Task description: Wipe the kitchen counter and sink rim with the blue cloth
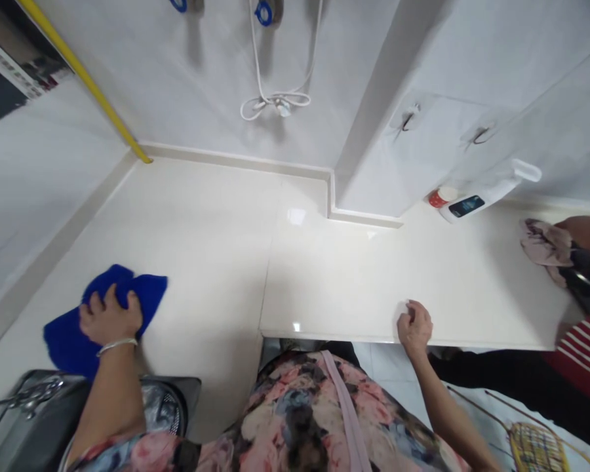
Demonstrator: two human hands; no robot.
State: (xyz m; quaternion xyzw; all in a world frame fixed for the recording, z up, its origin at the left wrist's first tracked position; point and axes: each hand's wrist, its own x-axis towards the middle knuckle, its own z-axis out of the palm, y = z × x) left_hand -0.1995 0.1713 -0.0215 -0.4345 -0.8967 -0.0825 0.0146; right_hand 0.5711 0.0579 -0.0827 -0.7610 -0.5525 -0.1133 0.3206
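My left hand (109, 319) presses down on a crumpled blue cloth (71, 337) lying on the cream countertop (211, 229) at the left, fingers curled over its folds. A silver bangle sits on that wrist. My right hand (415, 326) rests at the counter's front edge, fingers curled in a loose fist, with nothing visible in it.
A sink with a metal basket (162, 406) lies below my left arm. A white bottle (486, 193) and a red-capped container (440, 196) stand by the wall at the right. Another person in a red striped top (587, 341) holds a greyish cloth (545, 244) at the far right. A white cord (275, 101) hangs on the wall.
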